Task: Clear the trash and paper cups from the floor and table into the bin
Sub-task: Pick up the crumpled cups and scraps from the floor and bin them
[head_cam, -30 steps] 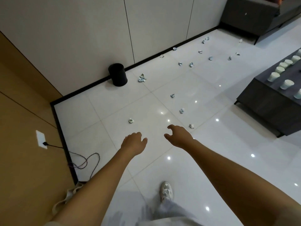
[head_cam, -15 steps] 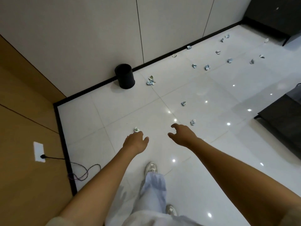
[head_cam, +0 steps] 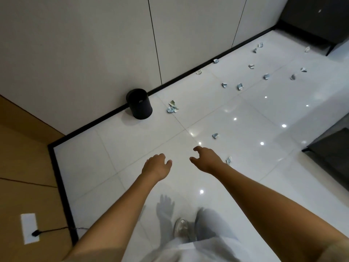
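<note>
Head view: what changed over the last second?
The person has walked toward the black bin, swinging the view left: the table with paper cups has left the frame. The nearest crumpled scrap is now hidden behind the left hand. Both the left and the right hand stay loosely curled and empty. Nothing picked up.

Glossy white floor tiles (head_cam: 245, 118) mirror ceiling lights; pale panelled wall (head_cam: 113, 44) at twelve o'clock, dark furniture (head_cam: 328, 154) at three.

no readable text, labels or numbers anywhere
</note>
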Tool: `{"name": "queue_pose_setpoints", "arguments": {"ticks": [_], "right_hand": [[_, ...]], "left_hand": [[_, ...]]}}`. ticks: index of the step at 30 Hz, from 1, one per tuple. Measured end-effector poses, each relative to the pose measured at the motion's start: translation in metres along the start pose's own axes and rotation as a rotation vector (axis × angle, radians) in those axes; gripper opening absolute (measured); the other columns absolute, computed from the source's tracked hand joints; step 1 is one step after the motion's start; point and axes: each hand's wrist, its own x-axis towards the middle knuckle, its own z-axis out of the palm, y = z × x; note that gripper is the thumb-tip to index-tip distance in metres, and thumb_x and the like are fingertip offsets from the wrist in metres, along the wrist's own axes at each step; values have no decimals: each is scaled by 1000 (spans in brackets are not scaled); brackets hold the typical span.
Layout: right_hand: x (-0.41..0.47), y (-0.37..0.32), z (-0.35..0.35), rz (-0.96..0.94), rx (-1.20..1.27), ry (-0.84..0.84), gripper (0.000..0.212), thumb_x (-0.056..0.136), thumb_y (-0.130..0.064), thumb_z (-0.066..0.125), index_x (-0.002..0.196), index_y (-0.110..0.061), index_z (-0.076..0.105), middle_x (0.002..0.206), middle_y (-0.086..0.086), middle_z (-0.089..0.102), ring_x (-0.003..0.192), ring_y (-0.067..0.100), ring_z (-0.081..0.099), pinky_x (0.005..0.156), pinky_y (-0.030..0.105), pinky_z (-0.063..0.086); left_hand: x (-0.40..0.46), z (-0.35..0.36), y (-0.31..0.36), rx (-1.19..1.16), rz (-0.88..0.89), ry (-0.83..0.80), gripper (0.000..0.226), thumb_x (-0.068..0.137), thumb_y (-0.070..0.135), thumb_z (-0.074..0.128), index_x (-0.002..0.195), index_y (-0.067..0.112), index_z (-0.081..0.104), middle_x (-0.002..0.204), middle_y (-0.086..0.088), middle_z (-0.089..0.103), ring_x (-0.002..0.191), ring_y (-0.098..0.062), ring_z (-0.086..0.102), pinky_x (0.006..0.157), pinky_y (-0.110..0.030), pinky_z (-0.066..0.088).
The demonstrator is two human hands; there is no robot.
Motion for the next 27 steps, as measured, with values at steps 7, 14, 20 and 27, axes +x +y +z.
{"name": "queue_pose_setpoints", "arguments": {"ticks": [7,14,20,27], "right_hand": [[93,-3,-48,-18,-27,-26,56,95,-37,51,144,-15,36,143,8,47,130,25,44,100,36,41],[205,-1,-126,-31,-38,-32,54,96,-38,50,144,-17,37,139,7,50,129,24,45,94,33,40],[283,-1,-183,-41,-20,-50,54,96,-37,51,144,-15,38,139,9,50,129,26,45,100,34,40],[363,-11,-210,-29,-7,-91,55,95,-38,52,143,-15,39,136,10,53,126,25,48,98,32,41]], "left_hand": [[87,-37,25,-19,-28,-3,47,98,43,37,128,9,48,133,-10,51,122,-28,47,101,-37,41],[187,-90,82,-58,-56,29,47,98,41,38,130,8,47,135,-11,50,123,-29,47,102,-38,40],[252,-122,118,-131,-97,32,48,98,40,41,134,9,46,138,-11,49,125,-28,47,104,-37,40],[333,-160,129,-158,-128,18,46,98,40,42,130,7,47,134,-12,50,124,-28,46,102,-35,39]]}}
